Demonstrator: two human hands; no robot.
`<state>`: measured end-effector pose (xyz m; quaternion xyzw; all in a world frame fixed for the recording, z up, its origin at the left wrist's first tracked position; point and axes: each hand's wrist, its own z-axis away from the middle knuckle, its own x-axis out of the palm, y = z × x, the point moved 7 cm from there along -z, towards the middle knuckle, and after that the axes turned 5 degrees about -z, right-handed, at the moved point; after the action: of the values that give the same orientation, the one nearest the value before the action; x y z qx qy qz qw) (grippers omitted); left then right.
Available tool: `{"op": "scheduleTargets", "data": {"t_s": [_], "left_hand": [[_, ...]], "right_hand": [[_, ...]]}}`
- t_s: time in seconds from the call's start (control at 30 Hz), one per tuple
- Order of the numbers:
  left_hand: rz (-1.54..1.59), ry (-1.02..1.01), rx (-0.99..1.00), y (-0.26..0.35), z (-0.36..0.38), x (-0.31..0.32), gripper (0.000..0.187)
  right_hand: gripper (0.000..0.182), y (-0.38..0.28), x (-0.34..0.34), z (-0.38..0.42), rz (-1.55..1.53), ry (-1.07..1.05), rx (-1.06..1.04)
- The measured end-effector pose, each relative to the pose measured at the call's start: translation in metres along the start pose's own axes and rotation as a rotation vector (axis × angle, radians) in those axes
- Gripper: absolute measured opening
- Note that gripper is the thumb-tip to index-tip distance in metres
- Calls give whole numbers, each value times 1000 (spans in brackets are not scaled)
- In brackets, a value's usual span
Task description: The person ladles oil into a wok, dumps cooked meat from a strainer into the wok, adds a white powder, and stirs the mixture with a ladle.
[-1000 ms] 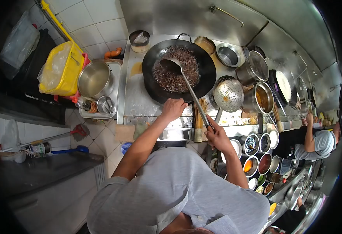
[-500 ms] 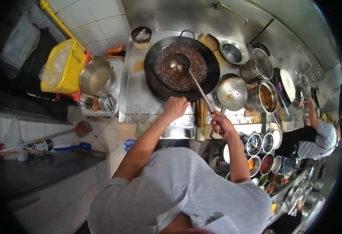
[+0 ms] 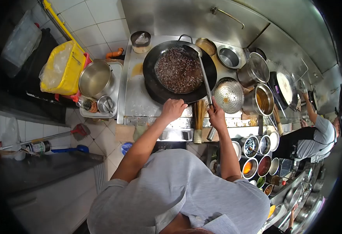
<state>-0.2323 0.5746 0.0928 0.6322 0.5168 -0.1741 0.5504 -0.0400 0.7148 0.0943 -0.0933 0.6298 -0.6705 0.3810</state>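
Note:
A large black wok (image 3: 149, 76) sits on the steel stove, holding dark, reddish-brown bits in bubbling liquid (image 3: 179, 70). At its near edge my left hand (image 3: 173, 109) is closed on the wok, though the exact grip is hidden under the fingers. My right hand (image 3: 216, 116) is wrapped around the handle of a long steel ladle (image 3: 206, 74). The ladle's bowl rests by the wok's far right rim, apart from the middle of the food. Just right of the wok lies a perforated strainer (image 3: 228, 95). A bamboo brush (image 3: 199, 117) stands between my hands.
Steel pots (image 3: 253, 70) and a pan of brown liquid (image 3: 264, 99) line the right. Several seasoning containers (image 3: 250, 167) stand lower right. A large pot (image 3: 97, 80) and a yellow bin (image 3: 63, 66) are left. Another person (image 3: 315, 136) works at far right.
My right hand has moved the ladle from the middle of the wok up to its far right rim. The left hand stays on the wok's near edge.

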Motion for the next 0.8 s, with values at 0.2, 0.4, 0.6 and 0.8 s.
{"op": "scheduleTargets", "data": {"t_s": [0.2,0.4,0.6,0.8], "left_hand": [[9,-38,-13,-1,-3,-1,31],[1,-24,-2,-1,-1,-1,31],[8,-8,26,0,-1,-1,30],[25,-11,19,0,-1,1,30]], "right_hand": [[70,-24,10,32,-228,-114,272],[70,-7,-2,7,-123,-72,167],[69,-22,12,-39,-207,-68,152],[69,-41,17,-7,63,-282,109]]}}
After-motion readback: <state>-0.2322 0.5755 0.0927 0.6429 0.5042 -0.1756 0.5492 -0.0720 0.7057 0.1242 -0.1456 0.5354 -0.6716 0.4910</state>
